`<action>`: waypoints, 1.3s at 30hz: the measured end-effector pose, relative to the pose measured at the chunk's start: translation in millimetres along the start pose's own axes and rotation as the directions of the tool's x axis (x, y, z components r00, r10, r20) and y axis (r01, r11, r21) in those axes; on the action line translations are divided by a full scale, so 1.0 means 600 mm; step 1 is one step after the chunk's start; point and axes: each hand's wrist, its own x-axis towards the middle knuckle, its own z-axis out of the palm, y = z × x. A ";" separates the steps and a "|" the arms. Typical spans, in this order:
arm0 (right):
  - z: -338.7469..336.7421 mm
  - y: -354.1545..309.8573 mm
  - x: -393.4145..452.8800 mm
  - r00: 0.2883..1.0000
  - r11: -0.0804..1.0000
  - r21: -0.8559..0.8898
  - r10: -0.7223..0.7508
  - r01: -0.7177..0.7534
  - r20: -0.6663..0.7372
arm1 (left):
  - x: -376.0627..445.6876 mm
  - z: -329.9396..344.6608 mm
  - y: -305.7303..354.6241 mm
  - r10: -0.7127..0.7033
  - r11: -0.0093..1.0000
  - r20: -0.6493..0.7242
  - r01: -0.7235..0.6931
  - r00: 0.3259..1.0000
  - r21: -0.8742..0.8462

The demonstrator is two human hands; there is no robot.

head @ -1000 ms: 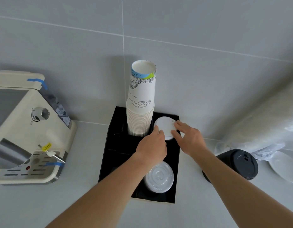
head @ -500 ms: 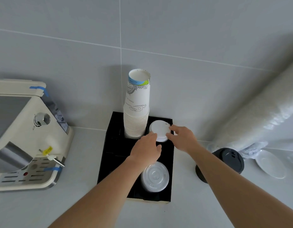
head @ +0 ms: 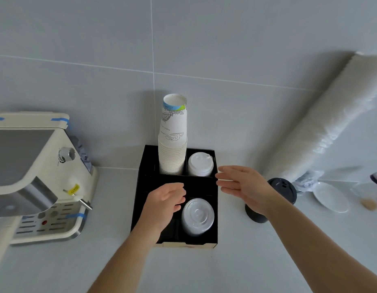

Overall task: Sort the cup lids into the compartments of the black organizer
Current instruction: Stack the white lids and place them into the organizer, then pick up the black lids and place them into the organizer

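The black organizer (head: 142,187) stands against the tiled wall. A stack of white lids (head: 200,163) fills its back right compartment, beside a tall stack of paper cups (head: 173,142). Clear lids (head: 197,216) sit in the front right compartment. My left hand (head: 164,203) hovers over the organizer's middle, fingers loosely curled, holding nothing. My right hand (head: 244,185) is off the organizer's right edge, fingers spread and empty. A stack of black lids (head: 281,191) stands on the counter behind my right wrist.
A cream espresso machine (head: 37,176) stands at the left. A long plastic sleeve of white lids (head: 331,127) leans on the wall at the right, with a loose white lid (head: 331,197) lying below it.
Both hands have let go of the white lid stack in the back right compartment and drawn back toward me. The right hand moved off to the right.
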 end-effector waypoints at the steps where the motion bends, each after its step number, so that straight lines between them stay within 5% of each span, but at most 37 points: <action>1: 0.000 0.004 -0.016 1.000 0.999 0.055 -0.001 0.000 0.012 | -0.015 -0.007 -0.002 -0.023 0.998 -0.012 0.022 1.000 -0.065; 12: -0.038 0.080 -0.134 1.000 0.960 0.280 0.014 -0.015 0.004 | -0.104 -0.044 -0.045 -0.144 0.946 -0.047 0.123 0.988 -0.300; 29: -0.294 0.147 -0.165 0.987 0.914 0.405 0.078 -0.016 -0.138 | -0.125 0.127 -0.075 -0.179 0.958 -0.052 0.163 0.982 -0.235; 39: -0.405 0.176 -0.122 0.990 0.910 0.411 0.101 -0.050 -0.103 | -0.131 0.264 -0.100 -0.193 0.980 -0.011 0.192 0.981 -0.042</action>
